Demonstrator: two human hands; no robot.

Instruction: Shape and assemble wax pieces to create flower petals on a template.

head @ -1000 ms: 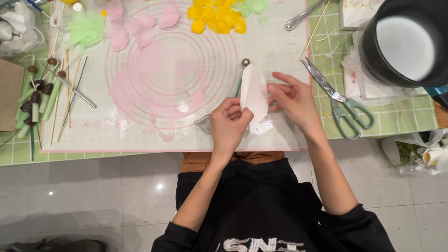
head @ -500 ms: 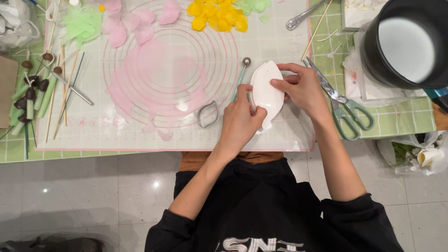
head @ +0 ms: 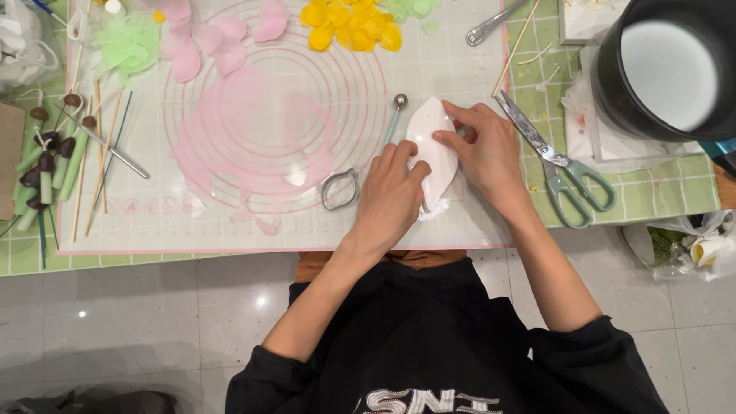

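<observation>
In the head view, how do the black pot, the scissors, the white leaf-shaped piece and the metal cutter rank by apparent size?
1. black pot
2. scissors
3. white leaf-shaped piece, partly covered by both hands, so close to the scissors
4. metal cutter

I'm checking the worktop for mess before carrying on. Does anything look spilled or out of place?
Pink powdery smears spread across the ringed mat, patchy toward its lower edge. Otherwise nothing stands out: both hands, left and right, press the white petal-shaped piece flat, and the scissors lie shut beside it.
</observation>
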